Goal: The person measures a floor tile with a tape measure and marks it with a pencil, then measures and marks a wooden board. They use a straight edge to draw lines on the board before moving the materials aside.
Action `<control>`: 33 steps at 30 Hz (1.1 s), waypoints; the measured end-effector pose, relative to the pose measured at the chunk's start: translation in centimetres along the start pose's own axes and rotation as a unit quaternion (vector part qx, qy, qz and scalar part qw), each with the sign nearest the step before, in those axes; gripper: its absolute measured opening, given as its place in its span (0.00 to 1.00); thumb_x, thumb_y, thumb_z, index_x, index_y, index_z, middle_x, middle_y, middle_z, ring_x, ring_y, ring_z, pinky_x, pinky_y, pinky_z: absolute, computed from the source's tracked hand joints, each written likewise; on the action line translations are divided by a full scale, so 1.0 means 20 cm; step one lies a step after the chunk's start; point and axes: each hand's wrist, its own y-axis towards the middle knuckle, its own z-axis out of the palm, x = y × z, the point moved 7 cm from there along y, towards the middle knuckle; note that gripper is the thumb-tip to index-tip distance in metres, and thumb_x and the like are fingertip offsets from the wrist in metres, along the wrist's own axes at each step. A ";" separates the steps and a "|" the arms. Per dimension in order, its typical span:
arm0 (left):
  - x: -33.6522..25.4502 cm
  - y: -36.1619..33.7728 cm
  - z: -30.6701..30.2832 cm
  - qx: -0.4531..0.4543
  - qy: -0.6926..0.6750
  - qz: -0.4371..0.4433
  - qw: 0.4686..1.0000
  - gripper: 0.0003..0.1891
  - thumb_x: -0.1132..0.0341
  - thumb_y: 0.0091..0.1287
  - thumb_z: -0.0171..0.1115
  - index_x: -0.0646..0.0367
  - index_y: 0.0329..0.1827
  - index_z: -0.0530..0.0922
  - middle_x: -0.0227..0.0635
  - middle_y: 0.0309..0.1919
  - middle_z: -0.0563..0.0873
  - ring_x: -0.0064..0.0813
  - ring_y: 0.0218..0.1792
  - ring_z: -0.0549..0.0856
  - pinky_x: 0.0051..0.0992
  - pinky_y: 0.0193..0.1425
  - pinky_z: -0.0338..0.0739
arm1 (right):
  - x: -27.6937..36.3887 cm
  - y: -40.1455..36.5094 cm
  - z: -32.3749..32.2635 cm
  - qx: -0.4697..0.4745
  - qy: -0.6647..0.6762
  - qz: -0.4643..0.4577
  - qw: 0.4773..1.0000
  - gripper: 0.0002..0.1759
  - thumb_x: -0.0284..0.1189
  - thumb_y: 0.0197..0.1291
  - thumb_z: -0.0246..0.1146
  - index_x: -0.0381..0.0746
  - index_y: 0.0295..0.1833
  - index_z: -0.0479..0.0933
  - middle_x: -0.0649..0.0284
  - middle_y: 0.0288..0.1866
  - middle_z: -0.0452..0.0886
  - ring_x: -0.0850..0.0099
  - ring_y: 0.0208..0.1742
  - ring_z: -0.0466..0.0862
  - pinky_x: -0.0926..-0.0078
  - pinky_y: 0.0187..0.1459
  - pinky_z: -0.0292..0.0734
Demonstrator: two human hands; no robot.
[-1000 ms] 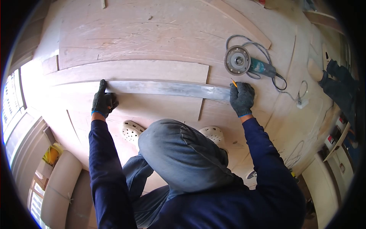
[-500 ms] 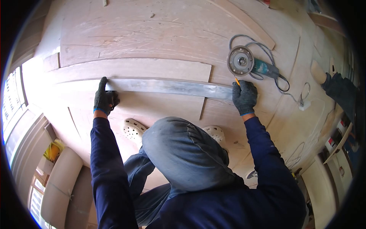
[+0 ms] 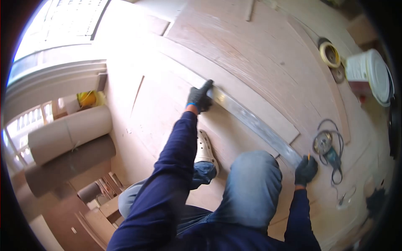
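A long, flat metal straightedge (image 3: 256,122) lies slantwise along a narrow pale board (image 3: 268,113) on the floor. Dark-gloved, my left hand (image 3: 200,97) grips the straightedge toward its upper left end, one finger stretched over its edge. My right hand (image 3: 306,170), gloved too, is closed around a pencil (image 3: 309,155) whose orange end pokes out above the fingers. That hand rests against the lower right end of the straightedge. Just beyond it lies an angle grinder (image 3: 332,157) with a metal cutting disc and a looped cord.
Large scratched sheets (image 3: 234,46) cover the floor ahead. At the right stand a white bucket (image 3: 370,75) and a roll of tape (image 3: 330,55). Big rolls of sheet material (image 3: 71,131) lie to the left, near a window. My shoe (image 3: 205,148) is close to the straightedge.
The view has swung to the left, so the straightedge now appears slanted, and the bucket and tape have come into sight. Both hands remain at the straightedge.
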 end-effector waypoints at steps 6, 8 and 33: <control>-0.07 -0.09 -0.03 -0.018 0.002 -0.020 1.000 0.46 0.35 0.52 0.72 0.69 0.58 0.68 0.49 0.27 0.85 0.38 0.19 0.85 0.36 0.19 0.79 | 0.04 0.01 -0.04 0.017 0.000 0.009 1.000 0.19 0.43 0.68 0.55 0.37 0.42 0.79 0.49 0.37 0.82 0.48 0.42 0.80 0.50 0.44 0.72; -0.08 -0.11 -0.04 -0.049 -0.006 -0.036 0.998 0.46 0.35 0.53 0.72 0.68 0.58 0.68 0.49 0.28 0.85 0.38 0.20 0.86 0.36 0.20 0.80 | 0.04 0.01 -0.03 0.028 -0.001 0.018 0.999 0.20 0.43 0.69 0.53 0.36 0.42 0.79 0.49 0.38 0.82 0.48 0.42 0.80 0.50 0.44 0.72; 0.08 0.12 0.01 -0.041 -0.105 0.029 0.993 0.30 0.32 0.64 0.62 0.52 0.35 0.67 0.33 0.10 0.68 0.33 0.08 0.71 0.33 0.10 0.65 | 0.04 -0.01 -0.04 -0.046 0.014 -0.013 0.999 0.15 0.39 0.67 0.56 0.37 0.41 0.79 0.49 0.34 0.81 0.48 0.38 0.80 0.49 0.41 0.72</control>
